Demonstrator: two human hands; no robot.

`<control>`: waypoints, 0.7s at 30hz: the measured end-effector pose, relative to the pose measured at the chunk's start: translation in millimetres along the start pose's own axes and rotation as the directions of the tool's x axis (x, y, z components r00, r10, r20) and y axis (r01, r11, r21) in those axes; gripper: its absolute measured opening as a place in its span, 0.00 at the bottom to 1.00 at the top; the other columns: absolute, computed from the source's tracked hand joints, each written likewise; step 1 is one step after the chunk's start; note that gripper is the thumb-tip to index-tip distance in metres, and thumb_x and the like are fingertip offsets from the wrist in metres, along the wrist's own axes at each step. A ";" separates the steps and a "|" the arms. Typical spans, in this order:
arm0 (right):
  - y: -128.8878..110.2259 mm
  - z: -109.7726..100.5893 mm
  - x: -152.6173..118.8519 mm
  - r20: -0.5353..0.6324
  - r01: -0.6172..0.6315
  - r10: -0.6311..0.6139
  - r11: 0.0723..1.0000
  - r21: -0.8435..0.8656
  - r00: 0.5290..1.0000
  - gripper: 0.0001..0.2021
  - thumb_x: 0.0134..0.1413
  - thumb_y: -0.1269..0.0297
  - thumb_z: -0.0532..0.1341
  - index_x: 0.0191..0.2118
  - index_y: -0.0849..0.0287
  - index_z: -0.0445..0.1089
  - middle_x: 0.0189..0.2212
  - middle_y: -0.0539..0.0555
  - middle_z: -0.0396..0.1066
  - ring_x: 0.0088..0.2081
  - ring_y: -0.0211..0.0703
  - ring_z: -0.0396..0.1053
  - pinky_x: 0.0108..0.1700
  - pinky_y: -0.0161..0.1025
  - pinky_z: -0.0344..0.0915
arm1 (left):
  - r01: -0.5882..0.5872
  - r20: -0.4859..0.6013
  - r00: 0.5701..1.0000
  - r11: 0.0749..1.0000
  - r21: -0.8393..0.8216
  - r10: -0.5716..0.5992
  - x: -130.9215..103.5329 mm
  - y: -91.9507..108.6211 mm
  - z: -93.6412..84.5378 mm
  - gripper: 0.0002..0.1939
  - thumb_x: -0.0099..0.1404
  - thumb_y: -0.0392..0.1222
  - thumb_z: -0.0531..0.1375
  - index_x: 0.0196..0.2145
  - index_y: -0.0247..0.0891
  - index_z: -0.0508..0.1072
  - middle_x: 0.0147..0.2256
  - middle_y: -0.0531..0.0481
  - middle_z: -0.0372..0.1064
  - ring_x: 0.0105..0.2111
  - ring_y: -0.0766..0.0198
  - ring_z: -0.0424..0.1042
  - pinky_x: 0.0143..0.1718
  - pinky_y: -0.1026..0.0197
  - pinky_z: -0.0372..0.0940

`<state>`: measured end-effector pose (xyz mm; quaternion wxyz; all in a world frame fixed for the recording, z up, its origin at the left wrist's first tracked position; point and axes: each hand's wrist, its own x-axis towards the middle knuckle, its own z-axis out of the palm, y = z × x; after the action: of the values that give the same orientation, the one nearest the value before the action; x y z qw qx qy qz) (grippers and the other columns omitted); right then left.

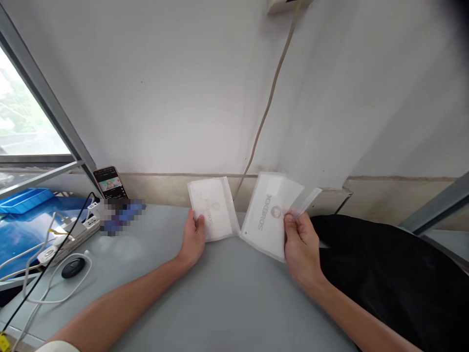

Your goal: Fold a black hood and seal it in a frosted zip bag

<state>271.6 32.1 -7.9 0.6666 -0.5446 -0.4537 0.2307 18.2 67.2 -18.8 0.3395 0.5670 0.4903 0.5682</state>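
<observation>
A smooth, matt grey tabletop (234, 303) fills the bottom centre of the frame. Above it, left of centre, the left hand (193, 239) pinches the edge of a frosted white plastic packet with grey print (219, 195), thumb in front and the other fingers mostly behind. Right of centre, the right hand (303, 249) grips a larger frosted white plastic packet with grey lettering (262, 220), its thumb pressed down near the edge; a pale translucent strip (310, 199) sticks up beside its fingers. The packets' lower corners meet near the middle; whether they touch is unclear.

A heap of black cloth (384, 274) covers the lower right, crowding the right forearm. At lower left, a looped white cable (54, 302) surrounds a glossy black oval device (73, 268), with a long white power strip (88, 227) above. Behind, a dark-screened smartphone (112, 183) leans upright near a pixelated blue object (124, 216); a bright blue plastic tray (27, 199) sits at far left.

A plain whitish wall (164, 98) spans the background, crossed by a beige cable (271, 93). A bright window (25, 107) occupies the upper left, behind a slanting grey metal post (47, 88).
</observation>
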 end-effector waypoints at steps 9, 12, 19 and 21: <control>-15.2 7.7 -21.1 0.356 0.046 -0.034 0.999 -0.025 0.934 0.21 0.66 0.39 0.60 0.33 0.51 0.71 0.30 0.51 0.70 0.35 0.48 0.67 0.34 0.41 0.67 | 0.015 0.332 0.941 0.978 -0.207 0.056 -14.3 19.0 9.3 0.24 0.76 0.62 0.57 0.54 0.39 0.70 0.51 0.41 0.75 0.51 0.50 0.74 0.55 0.46 0.70; -11.2 10.0 -18.7 0.254 0.111 -0.087 0.991 -0.081 0.963 0.21 0.66 0.39 0.60 0.33 0.52 0.73 0.42 0.55 0.71 0.43 0.50 0.69 0.38 0.42 0.69 | 0.031 0.387 0.920 0.974 -0.225 0.060 -19.9 27.1 11.6 0.25 0.76 0.63 0.57 0.56 0.40 0.71 0.53 0.41 0.75 0.55 0.49 0.73 0.57 0.46 0.69; -11.6 12.9 -18.0 0.358 -0.046 0.046 0.999 -0.006 0.933 0.23 0.64 0.36 0.60 0.33 0.52 0.71 0.33 0.52 0.71 0.35 0.49 0.67 0.33 0.42 0.67 | 0.038 0.410 0.910 0.973 -0.226 0.060 -30.1 33.1 13.0 0.24 0.76 0.60 0.59 0.61 0.43 0.70 0.60 0.41 0.71 0.63 0.46 0.67 0.64 0.42 0.66; -13.9 14.4 -21.3 0.318 -0.020 0.021 1.000 -0.007 0.948 0.23 0.64 0.36 0.61 0.32 0.51 0.70 0.29 0.50 0.68 0.32 0.49 0.65 0.32 0.43 0.66 | 0.037 0.402 0.915 0.981 -0.189 0.043 -33.5 34.1 12.4 0.24 0.76 0.61 0.59 0.61 0.44 0.71 0.61 0.42 0.70 0.63 0.46 0.67 0.65 0.41 0.64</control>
<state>246.4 18.2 -2.6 0.5814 -0.5062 -0.5500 0.3214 40.4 28.0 1.4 0.4857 0.6374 0.3513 0.4841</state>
